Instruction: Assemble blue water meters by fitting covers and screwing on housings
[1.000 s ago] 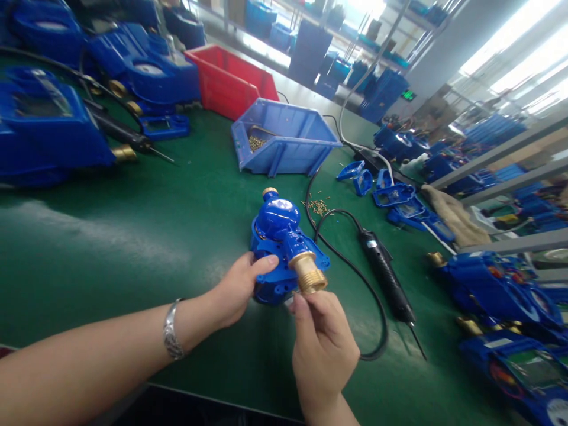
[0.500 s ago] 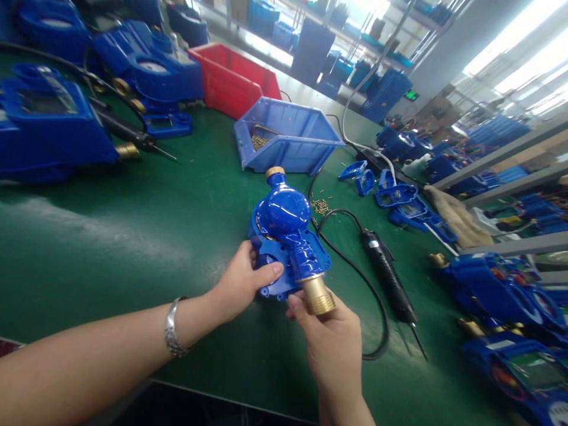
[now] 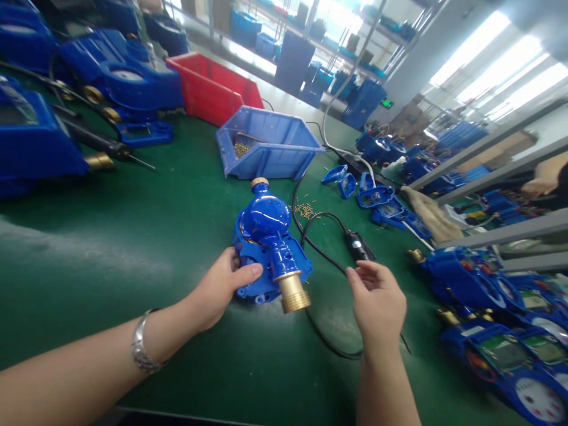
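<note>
My left hand (image 3: 217, 290) is shut on a blue water meter (image 3: 266, 228), gripping its left side and holding it tilted on the green mat (image 3: 133, 236). The meter's brass threaded end (image 3: 295, 293) points toward me. To the right of the meter, my right hand (image 3: 381, 302) hovers with its fingers apart and slightly curled, holding nothing. It is directly over a black electric screwdriver (image 3: 357, 247), hiding most of the tool's body. The screwdriver's black cable (image 3: 310, 222) loops past the meter.
A light blue bin (image 3: 270, 148) with small brass screws and a red bin (image 3: 208, 89) stand behind. Loose screws (image 3: 304, 210) lie on the mat. Blue meters crowd the right (image 3: 470, 278) and left (image 3: 35, 136) edges. Another person's hand (image 3: 539, 180) shows far right.
My right hand let go of the meter's brass end and moved right, over the screwdriver. The left hand kept its grip, and the meter rolled dome-up.
</note>
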Demonstrator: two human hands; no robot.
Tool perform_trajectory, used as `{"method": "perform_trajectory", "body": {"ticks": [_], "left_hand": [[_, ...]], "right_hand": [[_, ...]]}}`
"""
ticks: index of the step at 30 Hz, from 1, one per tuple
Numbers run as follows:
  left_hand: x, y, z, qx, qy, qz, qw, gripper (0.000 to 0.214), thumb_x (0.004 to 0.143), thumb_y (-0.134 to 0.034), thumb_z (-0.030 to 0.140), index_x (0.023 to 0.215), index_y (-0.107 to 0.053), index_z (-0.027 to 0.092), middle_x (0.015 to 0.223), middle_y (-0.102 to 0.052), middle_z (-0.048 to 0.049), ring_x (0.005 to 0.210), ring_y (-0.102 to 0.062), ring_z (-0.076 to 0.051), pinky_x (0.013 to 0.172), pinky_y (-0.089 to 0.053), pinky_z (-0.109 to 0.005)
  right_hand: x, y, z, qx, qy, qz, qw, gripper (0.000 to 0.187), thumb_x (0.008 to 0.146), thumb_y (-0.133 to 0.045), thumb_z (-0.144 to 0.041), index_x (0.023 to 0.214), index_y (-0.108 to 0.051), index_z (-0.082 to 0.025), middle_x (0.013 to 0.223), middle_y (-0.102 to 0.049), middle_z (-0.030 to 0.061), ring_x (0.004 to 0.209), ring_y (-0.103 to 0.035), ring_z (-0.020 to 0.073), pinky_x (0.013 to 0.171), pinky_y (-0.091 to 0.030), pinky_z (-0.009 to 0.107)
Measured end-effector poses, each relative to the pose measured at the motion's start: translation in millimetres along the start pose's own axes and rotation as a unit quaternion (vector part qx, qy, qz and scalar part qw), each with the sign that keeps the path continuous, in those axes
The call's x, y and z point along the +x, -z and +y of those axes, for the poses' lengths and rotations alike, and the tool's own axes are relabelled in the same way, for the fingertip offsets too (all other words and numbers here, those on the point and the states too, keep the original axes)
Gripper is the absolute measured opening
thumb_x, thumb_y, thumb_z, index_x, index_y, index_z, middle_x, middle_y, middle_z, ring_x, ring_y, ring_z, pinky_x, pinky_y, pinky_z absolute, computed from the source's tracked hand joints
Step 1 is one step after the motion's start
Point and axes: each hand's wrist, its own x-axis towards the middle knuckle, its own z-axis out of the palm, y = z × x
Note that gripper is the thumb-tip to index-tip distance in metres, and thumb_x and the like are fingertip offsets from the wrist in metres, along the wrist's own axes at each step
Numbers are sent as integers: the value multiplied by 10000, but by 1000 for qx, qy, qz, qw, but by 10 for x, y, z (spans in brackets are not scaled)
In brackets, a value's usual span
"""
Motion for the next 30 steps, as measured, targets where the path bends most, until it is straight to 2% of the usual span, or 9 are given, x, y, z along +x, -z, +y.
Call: {"method": "perform_trajectory", "body": {"ticks": [5,10,14,16,17,19,21,25,30], "left_hand": [[-10,11,62,24,83,-86,992,675,559,-750,428,1077,-464,105,1073,-630,-172,971,-596,-312,848,-443,-409],[-29,31,43,30,145,-142,979,692,589,-733,440,1128,-473,93,1069,-657,-177,972,-613,-326,900,-432,-450],[-37,27,39,14,185,-156,970,661,625,-714,428,1148,-492,89,1068,-675,-164,979,-625,-316,930,-433,-444],[-39,24,48,13,190,-164,968,628,641,-708,421,1142,-514,97,1072,-681,-152,975,-633,-306,933,-436,-428],[-40,23,54,13,191,-167,967,599,652,-703,415,1133,-528,103,1068,-685,-145,966,-638,-300,925,-442,-419],[-42,21,68,11,195,-173,965,535,671,-695,397,1106,-561,114,1044,-699,-132,938,-651,-285,895,-461,-394],[-42,18,80,2,200,-177,964,490,680,-695,388,1079,-591,123,1015,-712,-118,908,-663,-265,862,-478,-364],[-26,14,84,-12,200,-200,959,465,689,-699,391,1066,-618,130,997,-720,-104,928,-662,-251,832,-492,-321],[-14,28,74,-13,209,-200,957,495,693,-696,394,1101,-597,131,1084,-691,-116,991,-643,-271,855,-488,-332]], "right_hand": [[542,-47,390,-131,-41,-5,991,526,707,-612,-230,1206,-531,-83,1049,-569,254,1043,-533,423,860,-385,599],[648,-33,620,-108,-59,-19,992,527,712,-592,-211,1232,-538,-143,960,-640,183,956,-603,379,826,-433,568],[677,270,717,21,-53,53,997,634,712,-608,-330,1305,-454,-164,992,-647,114,915,-634,277,844,-483,463],[670,478,641,220,1,139,966,581,672,-645,-336,1224,-516,-211,937,-644,58,837,-642,225,817,-507,435],[660,580,566,340,46,180,922,494,639,-675,-309,1118,-579,-239,881,-640,27,784,-637,206,795,-516,434],[625,755,358,501,124,205,832,318,607,-688,-243,922,-641,-256,796,-628,-1,718,-616,189,727,-535,435],[578,865,117,579,130,181,784,228,620,-638,-212,845,-654,-239,753,-593,-10,707,-592,163,694,-542,396],[491,844,-315,631,74,91,767,201,591,-566,-129,737,-653,-237,620,-472,-46,588,-509,88,629,-521,252],[455,563,-671,629,121,18,767,294,571,-573,-107,829,-628,-236,587,-602,-50,517,-565,117,553,-506,273]]}}
